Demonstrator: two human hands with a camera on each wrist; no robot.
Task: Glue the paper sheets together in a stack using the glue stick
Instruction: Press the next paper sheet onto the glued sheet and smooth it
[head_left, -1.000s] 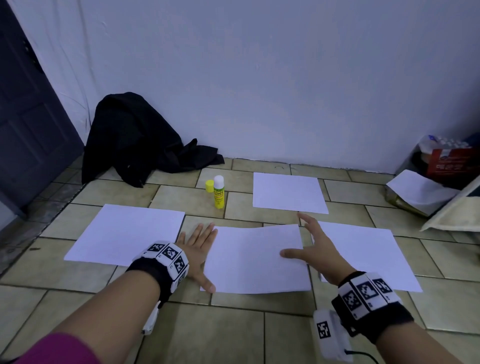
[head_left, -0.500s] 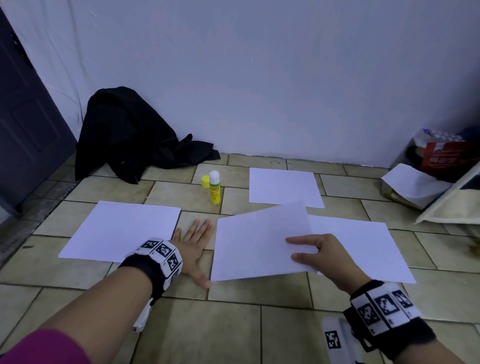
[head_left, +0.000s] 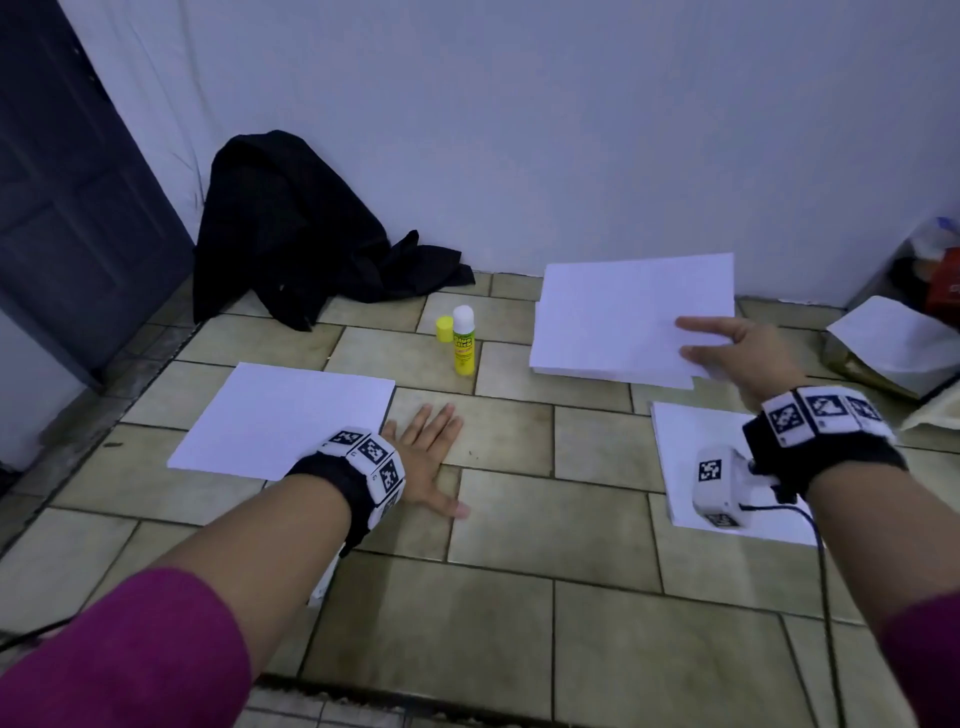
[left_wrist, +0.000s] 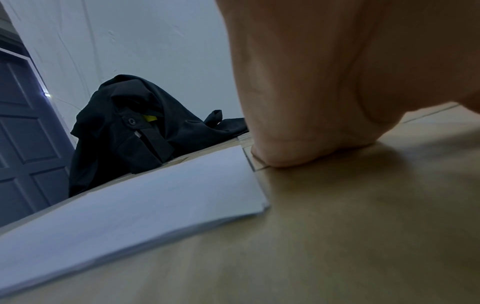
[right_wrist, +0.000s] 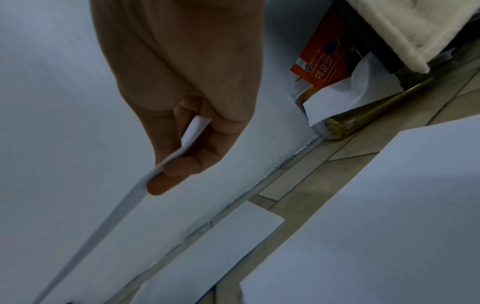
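Tiled floor (head_left: 498, 597) runs up to a pale wall, and we kneel over it with both arms out. Our right hand (head_left: 748, 358) carries one sheet (head_left: 623, 322) in the air, thumb on top and fingers (right_wrist: 179, 164) curled beneath, pinching its right edge; the wrist view shows the paper bowing slightly in that pinch. It hangs over the far sheet (head_left: 613, 376) by the wall, only a thin strip of which shows under it. We judge the step in hand to be laying the carried sheet on that one.

To do it well, we would bring the near long edge down first, match the two corners there, then let the rest settle flat and smooth it from the middle outward so no crease or air pocket sets. We cannot tell whether glue is already on the lower sheet; if not, the stick must go round its borders first.

Our left hand (head_left: 426, 462) lies flat on the floor, fingers spread, holding nothing, just beside the left sheet (head_left: 285, 415).

Counting, largest first: four sheets in our working area, one held, one under it, one at left, one at near right (head_left: 685, 467) beneath our right wrist. One glue stick (head_left: 464, 347) stands upright and uncapped between the left sheet and the far sheet, and one yellow cap (head_left: 444, 329) sits touching or just beside it.
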